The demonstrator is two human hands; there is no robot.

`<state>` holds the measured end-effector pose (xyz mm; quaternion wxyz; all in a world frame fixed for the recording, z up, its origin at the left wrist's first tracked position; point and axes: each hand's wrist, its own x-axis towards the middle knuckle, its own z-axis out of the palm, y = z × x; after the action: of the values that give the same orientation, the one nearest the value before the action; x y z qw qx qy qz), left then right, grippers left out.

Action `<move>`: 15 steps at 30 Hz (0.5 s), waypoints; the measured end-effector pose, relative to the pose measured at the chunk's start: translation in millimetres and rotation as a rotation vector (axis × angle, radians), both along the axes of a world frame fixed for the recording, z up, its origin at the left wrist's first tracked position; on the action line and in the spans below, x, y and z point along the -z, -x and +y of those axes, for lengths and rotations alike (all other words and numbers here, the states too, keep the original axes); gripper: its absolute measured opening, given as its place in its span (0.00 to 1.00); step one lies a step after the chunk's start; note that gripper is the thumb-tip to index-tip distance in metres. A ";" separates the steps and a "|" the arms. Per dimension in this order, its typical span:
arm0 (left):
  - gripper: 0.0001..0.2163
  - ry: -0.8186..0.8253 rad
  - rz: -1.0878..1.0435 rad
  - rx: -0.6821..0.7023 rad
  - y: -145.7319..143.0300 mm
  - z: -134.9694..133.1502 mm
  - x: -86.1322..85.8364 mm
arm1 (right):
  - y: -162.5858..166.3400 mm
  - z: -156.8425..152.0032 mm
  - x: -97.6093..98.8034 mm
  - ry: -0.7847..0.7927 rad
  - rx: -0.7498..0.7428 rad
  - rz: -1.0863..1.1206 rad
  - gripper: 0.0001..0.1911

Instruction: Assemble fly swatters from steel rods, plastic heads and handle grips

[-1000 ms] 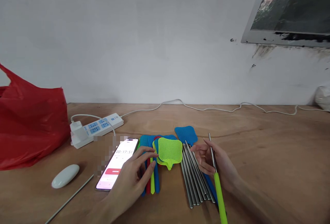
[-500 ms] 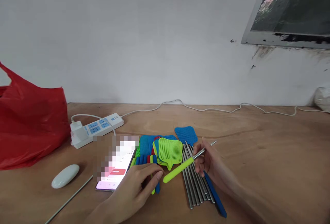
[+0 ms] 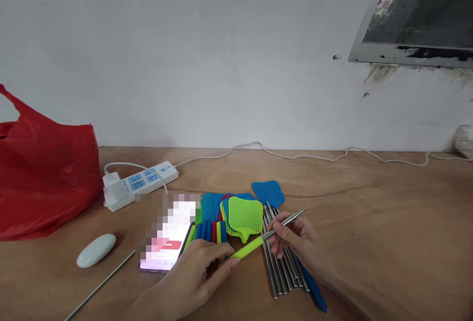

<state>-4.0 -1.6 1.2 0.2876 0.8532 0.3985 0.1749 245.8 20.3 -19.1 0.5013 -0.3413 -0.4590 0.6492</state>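
My right hand [image 3: 295, 240] pinches the metal shaft of a rod with a lime-green grip [image 3: 254, 244], held tilted above the table. My left hand [image 3: 201, 272] closes its fingertips on the green grip's lower end. Just beyond lies a lime-green mesh swatter head [image 3: 246, 216] on a pile of blue and red heads, with coloured grips [image 3: 210, 231] beside it. A bundle of bare steel rods [image 3: 281, 267] lies under my right hand. A blue swatter head [image 3: 268, 193] sits behind them.
A lit phone [image 3: 168, 242] lies left of the pile. A white power strip [image 3: 140, 183] with a cable, a white oval object [image 3: 96, 250] and a red plastic bag [image 3: 44, 173] sit to the left. A thin rod [image 3: 99, 286] lies near the wooden table's front edge.
My right hand swung the green-gripped rod from pointing away to lying across, grip end toward the left. My left hand left the coloured grips and took hold of the green grip.
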 end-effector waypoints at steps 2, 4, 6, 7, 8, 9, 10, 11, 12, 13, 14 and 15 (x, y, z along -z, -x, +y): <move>0.18 0.008 -0.001 0.013 -0.6 -0.2 -1.1 | -3.4 1.7 -0.5 0.011 0.068 0.037 0.16; 0.18 0.003 0.013 0.015 -0.6 -0.5 -1.5 | -7.9 4.9 -2.1 0.041 0.199 0.111 0.16; 0.17 -0.009 0.027 0.009 -0.2 -1.1 -1.3 | -12.8 9.3 -4.0 0.058 0.380 0.206 0.16; 0.16 -0.011 0.025 0.004 0.2 -1.4 -1.1 | -15.0 11.6 -4.9 0.060 0.457 0.242 0.16; 0.14 -0.016 0.011 -0.004 0.6 -1.6 -0.7 | -16.7 13.6 -5.6 0.060 0.515 0.265 0.16; 0.13 -0.025 -0.015 -0.015 0.9 -1.6 -0.3 | -17.9 15.1 -6.1 0.062 0.552 0.275 0.15; 0.11 -0.034 -0.048 -0.028 1.2 -1.5 0.2 | -18.5 16.1 -6.4 0.069 0.567 0.268 0.15; 0.10 -0.049 -0.088 -0.049 1.4 -1.0 0.6 | -18.3 16.3 -6.5 0.080 0.566 0.250 0.15; 0.09 -0.066 -0.125 -0.078 1.5 -0.3 0.8 | -17.5 15.8 -6.4 0.093 0.558 0.229 0.15; 0.08 -0.083 -0.159 -0.102 1.5 0.6 0.7 | -16.1 14.7 -6.2 0.105 0.548 0.211 0.15; 0.08 -0.097 -0.189 -0.118 1.4 1.8 0.2 | -14.4 13.2 -6.0 0.121 0.530 0.193 0.15; 0.07 -0.106 -0.217 -0.128 1.3 3.1 -0.5 | -12.6 11.5 -5.9 0.138 0.507 0.179 0.16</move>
<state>-5.2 1.5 1.7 0.2718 0.8160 0.4089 0.3051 258.4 31.8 -13.3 0.6620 -0.4200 -0.2675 0.5602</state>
